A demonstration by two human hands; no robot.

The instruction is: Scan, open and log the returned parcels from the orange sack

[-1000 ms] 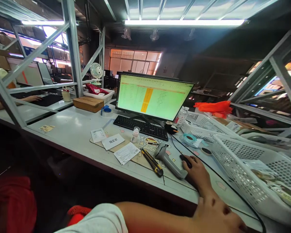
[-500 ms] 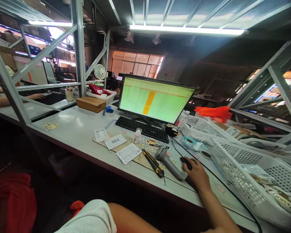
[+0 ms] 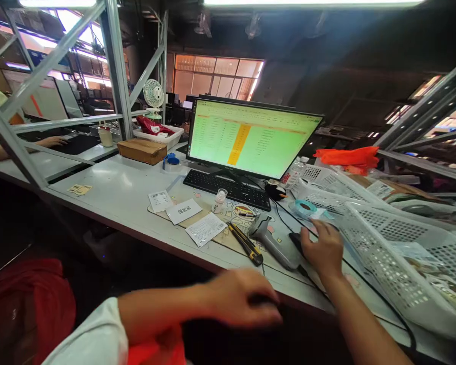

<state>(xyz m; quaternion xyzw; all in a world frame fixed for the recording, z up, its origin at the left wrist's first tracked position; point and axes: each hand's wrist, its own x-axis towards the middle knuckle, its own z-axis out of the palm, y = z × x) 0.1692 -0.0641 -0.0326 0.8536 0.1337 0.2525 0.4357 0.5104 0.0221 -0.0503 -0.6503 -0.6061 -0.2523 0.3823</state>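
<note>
My left hand (image 3: 245, 298), blurred by motion, is over the desk's front edge, below the yellow-and-black utility knife (image 3: 246, 244). A dark gap shows between its thumb and curled fingers, and nothing is seen in it. My right hand (image 3: 323, 248) is beside the black mouse (image 3: 296, 240), fingers stretched forward, apparently off its top. The nearest thing ahead of those fingers is a roll of light-blue tape (image 3: 304, 207). A grey barcode scanner (image 3: 276, 244) lies between the knife and the mouse. White packets (image 3: 205, 229) and a small clear-capped bottle (image 3: 220, 201) are left of the knife.
A monitor (image 3: 247, 139) showing a spreadsheet stands behind a black keyboard (image 3: 228, 188). White perforated baskets (image 3: 380, 268) line the right side, with a black cable (image 3: 387, 317) alongside. A cardboard box (image 3: 142, 151) is at the back left. Another person's hand (image 3: 53, 142) rests at the neighbouring desk.
My right hand has lifted off the mouse and shifted up and right. My left hand and forearm have come into view from the lower left. The camera view has tilted downward.
</note>
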